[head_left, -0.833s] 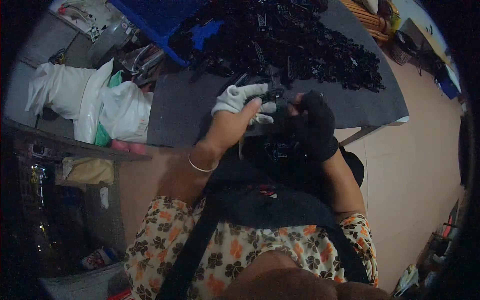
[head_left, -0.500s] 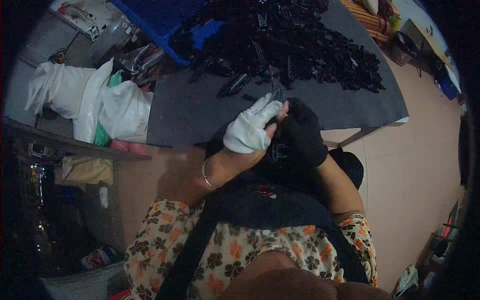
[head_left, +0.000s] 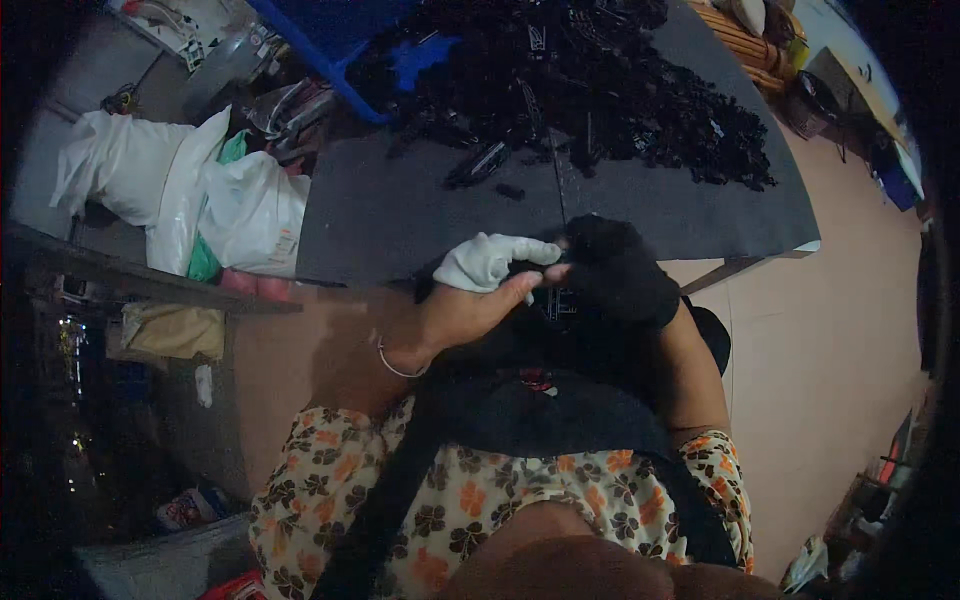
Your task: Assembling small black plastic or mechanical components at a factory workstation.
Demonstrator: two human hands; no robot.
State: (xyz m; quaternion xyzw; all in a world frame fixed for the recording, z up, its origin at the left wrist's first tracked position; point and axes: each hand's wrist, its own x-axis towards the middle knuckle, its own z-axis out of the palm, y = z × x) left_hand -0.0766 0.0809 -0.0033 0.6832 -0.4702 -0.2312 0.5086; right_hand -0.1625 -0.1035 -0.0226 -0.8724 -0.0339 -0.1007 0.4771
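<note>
My left hand (head_left: 490,270), in a white glove with the thumb bare, reaches in front of my apron, its fingers closed toward the thumb. My right hand (head_left: 615,272), in a black glove with bare fingertips, meets it there. The fingertips of both hands pinch together just off the table's near edge. What sits between them is dark and too small to make out. Beyond the hands, a large heap of black plastic pieces (head_left: 660,120) covers the far part of the grey table (head_left: 380,215). A small black piece (head_left: 509,191) lies apart from the heap.
A blue container (head_left: 330,50) leans at the back left, partly under the black pieces. White plastic bags (head_left: 250,215) rest on a surface to the left. A bundle of brown sticks (head_left: 735,40) lies beyond the table at the far right.
A thin looped black piece showed above my fingertips before and no longer shows. Both hands have come slightly nearer me, and my left hand has turned flatter, fingers pointing right.
</note>
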